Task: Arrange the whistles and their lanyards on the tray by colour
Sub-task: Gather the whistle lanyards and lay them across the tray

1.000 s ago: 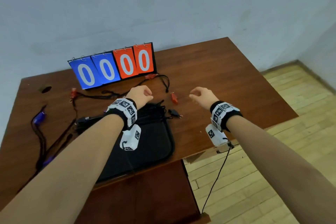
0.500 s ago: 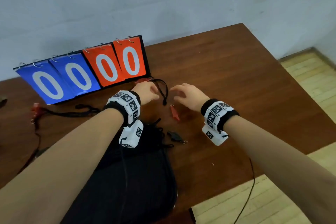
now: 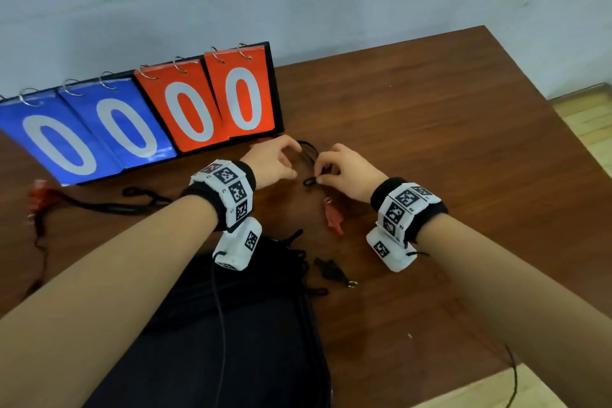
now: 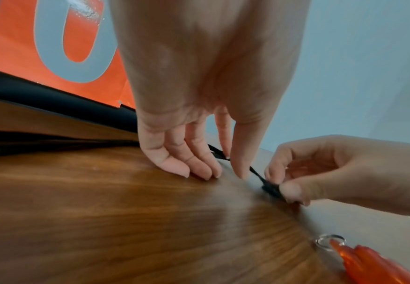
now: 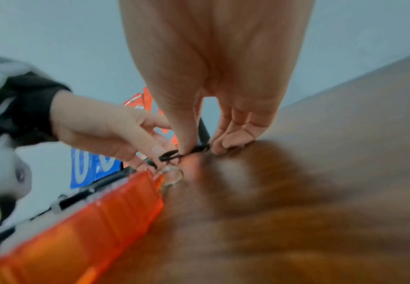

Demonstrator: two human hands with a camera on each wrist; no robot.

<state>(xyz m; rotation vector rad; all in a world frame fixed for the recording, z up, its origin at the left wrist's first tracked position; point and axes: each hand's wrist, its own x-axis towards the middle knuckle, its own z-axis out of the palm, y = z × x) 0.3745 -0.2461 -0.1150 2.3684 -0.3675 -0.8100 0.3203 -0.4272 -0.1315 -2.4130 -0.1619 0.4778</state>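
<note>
A black lanyard lies on the wooden table in front of the scoreboard. My left hand pinches its cord between thumb and index finger, with the other fingertips resting on the wood. My right hand pinches the lanyard's clip end, which also shows in the right wrist view. A red whistle with a metal ring lies loose just below my right hand. A black whistle lies beside the black tray, near its right edge.
A flip scoreboard with blue and red zeros stands at the back against the wall. Another red whistle on a black lanyard lies at the far left. The table's right edge drops to a wooden floor.
The view has closed in on the table. Both hands moved forward to the lanyard by the scoreboard, and my right hand took hold of its clip end.
</note>
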